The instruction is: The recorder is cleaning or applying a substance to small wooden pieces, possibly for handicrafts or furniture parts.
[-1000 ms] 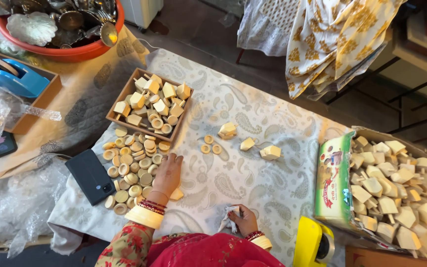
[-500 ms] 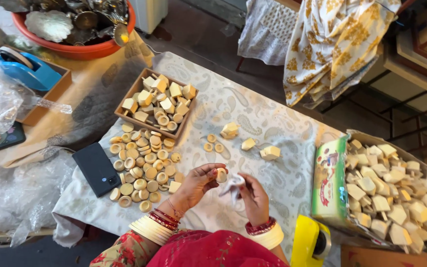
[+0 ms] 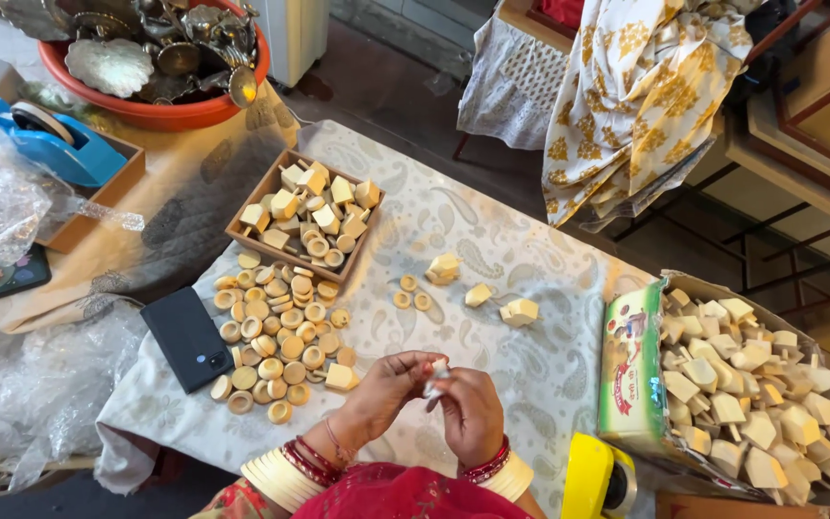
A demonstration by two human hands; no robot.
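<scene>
Both hands have met: my left hand (image 3: 391, 380) and right hand (image 3: 468, 408) fingers pinch a small pale piece (image 3: 437, 373); loosened, it could drop among the discs (image 3: 276, 336).

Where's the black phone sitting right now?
In the head view, the black phone lies flat on the patterned cloth at the left, just left of the pile of round wooden pieces and below the wooden tray.

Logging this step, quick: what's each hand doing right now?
Left hand: closed, pinching the small white piece.
Right hand: closed on the same piece.
</scene>
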